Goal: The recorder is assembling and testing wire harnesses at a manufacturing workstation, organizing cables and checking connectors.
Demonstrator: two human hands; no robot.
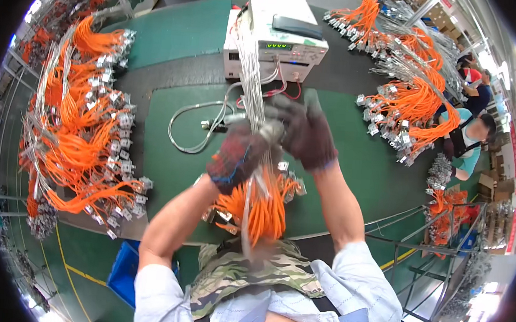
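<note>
A bundle of wire harnesses runs toward me over the green mat: thin grey cables (251,72) at the far end, orange wires (259,211) with metal connectors at the near end. My left hand (237,155), in a dark patterned glove, is closed around the bundle's middle. Just right of it is my right hand (310,133), in a dark glove, against the bundle; motion smears its fingers, with one pointing up and away. A pale, blurred round thing (271,131) shows between both hands; I cannot make out its kind. A pale translucent strip (247,210) hangs beside the orange wires.
A white bench tester (281,29) with a lit green display stands at the back, with a looped grey cable (179,147) left of my hands. Orange harness piles lie left (82,144) and right (412,102). A blue bin (124,274) is below left. A co-worker (469,138) is at far right.
</note>
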